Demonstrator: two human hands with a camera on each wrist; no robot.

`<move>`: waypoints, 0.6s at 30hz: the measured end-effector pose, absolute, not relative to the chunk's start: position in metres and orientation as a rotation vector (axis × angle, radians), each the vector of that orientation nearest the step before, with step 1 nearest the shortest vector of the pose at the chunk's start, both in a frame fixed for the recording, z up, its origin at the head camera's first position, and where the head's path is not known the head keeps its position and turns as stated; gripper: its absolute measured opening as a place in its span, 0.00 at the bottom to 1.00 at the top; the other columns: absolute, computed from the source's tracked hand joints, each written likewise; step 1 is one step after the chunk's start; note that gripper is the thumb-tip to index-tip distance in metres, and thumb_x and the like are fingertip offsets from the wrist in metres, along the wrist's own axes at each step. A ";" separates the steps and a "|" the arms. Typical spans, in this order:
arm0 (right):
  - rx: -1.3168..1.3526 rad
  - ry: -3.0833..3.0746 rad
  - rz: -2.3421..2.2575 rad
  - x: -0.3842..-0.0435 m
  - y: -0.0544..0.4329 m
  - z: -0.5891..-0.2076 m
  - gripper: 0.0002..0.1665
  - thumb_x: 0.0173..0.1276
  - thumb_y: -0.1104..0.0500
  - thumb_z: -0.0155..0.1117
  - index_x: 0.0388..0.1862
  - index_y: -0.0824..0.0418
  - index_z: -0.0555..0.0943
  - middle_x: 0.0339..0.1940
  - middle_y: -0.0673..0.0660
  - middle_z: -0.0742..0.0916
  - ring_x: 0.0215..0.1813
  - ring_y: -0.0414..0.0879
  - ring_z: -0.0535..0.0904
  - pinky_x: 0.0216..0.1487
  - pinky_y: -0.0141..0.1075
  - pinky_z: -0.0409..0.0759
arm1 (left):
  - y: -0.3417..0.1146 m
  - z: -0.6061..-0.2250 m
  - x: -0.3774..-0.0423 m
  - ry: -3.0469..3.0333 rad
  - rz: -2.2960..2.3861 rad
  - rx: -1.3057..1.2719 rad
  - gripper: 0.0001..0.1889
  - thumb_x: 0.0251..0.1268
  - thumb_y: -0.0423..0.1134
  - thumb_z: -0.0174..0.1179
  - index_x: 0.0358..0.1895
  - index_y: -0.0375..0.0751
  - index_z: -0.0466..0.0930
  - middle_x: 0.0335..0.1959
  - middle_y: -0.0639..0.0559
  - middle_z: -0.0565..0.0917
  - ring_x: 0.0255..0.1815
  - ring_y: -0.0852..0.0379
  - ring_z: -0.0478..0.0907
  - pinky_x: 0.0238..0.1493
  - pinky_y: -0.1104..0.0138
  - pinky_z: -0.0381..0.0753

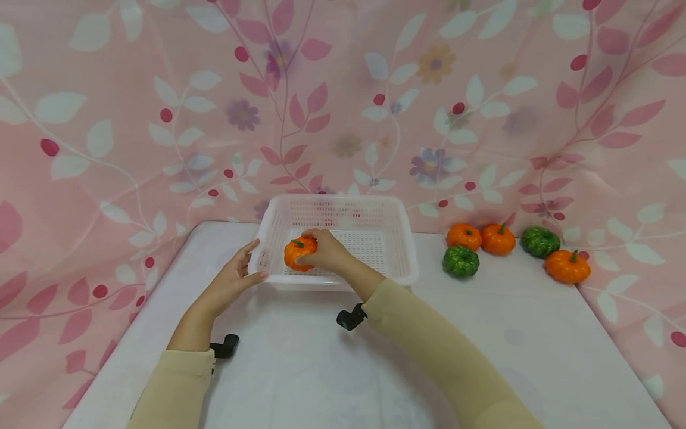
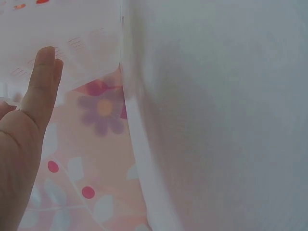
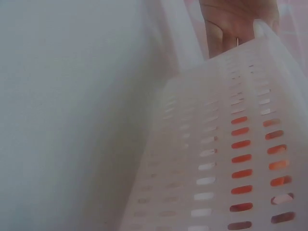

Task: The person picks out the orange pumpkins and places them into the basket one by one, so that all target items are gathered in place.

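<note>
In the head view, my right hand [image 1: 331, 255] reaches over the front rim into a white plastic basket [image 1: 343, 279]. It grips a small orange pumpkin [image 1: 296, 256] with a green stem, thumb on the near side and fingers round the far side. My left hand [image 1: 225, 286] is at the basket's left end, its thumb by the front corner and its fingers spread along the outer side. The left wrist view shows those fingers [image 2: 42, 91] straight. Orange shows through the slotted basket wall [image 3: 197, 139] in the right wrist view, where the right hand is hidden.
On the right of the white-covered table [image 1: 321, 357] are several more small pumpkins, among them an orange one [image 1: 568, 266], a green one [image 1: 461, 261] and another green one [image 1: 540, 242]. A pink floral cloth [image 1: 343, 107] hangs behind the table.
</note>
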State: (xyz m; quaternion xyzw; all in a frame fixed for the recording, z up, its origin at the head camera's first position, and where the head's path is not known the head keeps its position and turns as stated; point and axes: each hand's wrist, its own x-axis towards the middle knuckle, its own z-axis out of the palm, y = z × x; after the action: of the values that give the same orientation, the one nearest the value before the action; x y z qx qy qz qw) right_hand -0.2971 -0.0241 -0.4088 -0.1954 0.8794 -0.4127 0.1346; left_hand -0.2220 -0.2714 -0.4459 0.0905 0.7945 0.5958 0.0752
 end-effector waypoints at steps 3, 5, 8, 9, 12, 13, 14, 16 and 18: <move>-0.560 2.564 -1.114 -0.298 -0.028 -0.408 0.36 0.62 0.54 0.76 0.68 0.58 0.74 0.64 0.56 0.78 0.60 0.50 0.74 0.66 0.43 0.72 | -0.271 -0.445 -0.221 2.386 1.788 0.270 0.46 0.71 0.37 0.62 0.82 0.49 0.41 0.80 0.36 0.47 0.78 0.37 0.49 0.72 0.43 0.53; -0.560 2.564 -1.079 -0.299 -0.031 -0.407 0.37 0.62 0.54 0.75 0.69 0.58 0.73 0.64 0.57 0.78 0.60 0.51 0.74 0.67 0.43 0.71 | -0.272 -0.444 -0.221 2.395 1.777 0.266 0.46 0.70 0.38 0.63 0.82 0.50 0.41 0.81 0.38 0.43 0.79 0.36 0.43 0.73 0.41 0.49; -0.531 2.543 -1.057 -0.300 -0.036 -0.407 0.37 0.62 0.55 0.75 0.69 0.58 0.73 0.64 0.56 0.79 0.59 0.51 0.74 0.67 0.44 0.71 | -0.273 -0.444 -0.221 2.408 1.761 0.254 0.47 0.69 0.41 0.64 0.82 0.51 0.41 0.82 0.41 0.40 0.80 0.35 0.37 0.73 0.40 0.45; -0.515 2.535 -1.052 -0.301 -0.037 -0.407 0.37 0.62 0.55 0.75 0.69 0.58 0.73 0.64 0.56 0.79 0.59 0.51 0.74 0.67 0.44 0.71 | -0.273 -0.444 -0.221 2.412 1.755 0.254 0.47 0.69 0.41 0.64 0.82 0.51 0.41 0.82 0.41 0.40 0.80 0.34 0.37 0.73 0.39 0.45; -0.461 2.525 -1.044 -0.302 -0.041 -0.409 0.36 0.61 0.56 0.76 0.68 0.58 0.74 0.63 0.55 0.80 0.59 0.51 0.74 0.68 0.45 0.69 | -0.273 -0.444 -0.220 2.415 1.750 0.250 0.47 0.69 0.41 0.65 0.82 0.52 0.42 0.82 0.40 0.39 0.80 0.33 0.37 0.73 0.38 0.44; -0.442 2.528 -1.040 -0.302 -0.041 -0.410 0.36 0.61 0.56 0.76 0.68 0.57 0.75 0.63 0.55 0.80 0.59 0.51 0.74 0.68 0.45 0.69 | -0.272 -0.444 -0.219 2.416 1.749 0.250 0.47 0.69 0.41 0.65 0.82 0.52 0.42 0.82 0.39 0.39 0.79 0.33 0.37 0.72 0.38 0.44; -0.430 2.531 -1.039 -0.302 -0.042 -0.411 0.36 0.60 0.56 0.76 0.67 0.57 0.75 0.63 0.55 0.80 0.60 0.51 0.74 0.68 0.45 0.68 | -0.272 -0.445 -0.219 2.416 1.747 0.252 0.47 0.69 0.41 0.65 0.82 0.52 0.42 0.82 0.38 0.40 0.79 0.33 0.37 0.72 0.38 0.45; -0.417 2.544 -1.033 -0.303 -0.042 -0.413 0.36 0.59 0.57 0.77 0.67 0.56 0.75 0.63 0.54 0.80 0.60 0.51 0.74 0.69 0.45 0.68 | -0.272 -0.445 -0.219 2.416 1.745 0.257 0.47 0.69 0.42 0.65 0.82 0.52 0.42 0.82 0.39 0.39 0.79 0.33 0.37 0.72 0.38 0.45; -0.408 2.549 -1.037 -0.305 -0.043 -0.416 0.36 0.59 0.57 0.77 0.67 0.56 0.76 0.63 0.54 0.81 0.59 0.50 0.75 0.68 0.45 0.69 | -0.272 -0.445 -0.220 2.416 1.746 0.265 0.47 0.69 0.42 0.65 0.82 0.52 0.42 0.82 0.41 0.39 0.80 0.33 0.35 0.72 0.38 0.44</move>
State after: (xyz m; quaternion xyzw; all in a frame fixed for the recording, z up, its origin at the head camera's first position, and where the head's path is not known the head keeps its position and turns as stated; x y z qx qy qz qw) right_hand -0.3046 -0.0425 -0.4157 -0.1444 0.9015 -0.3668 0.1788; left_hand -0.2196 -0.2722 -0.4450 0.0882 0.8050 0.5819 0.0744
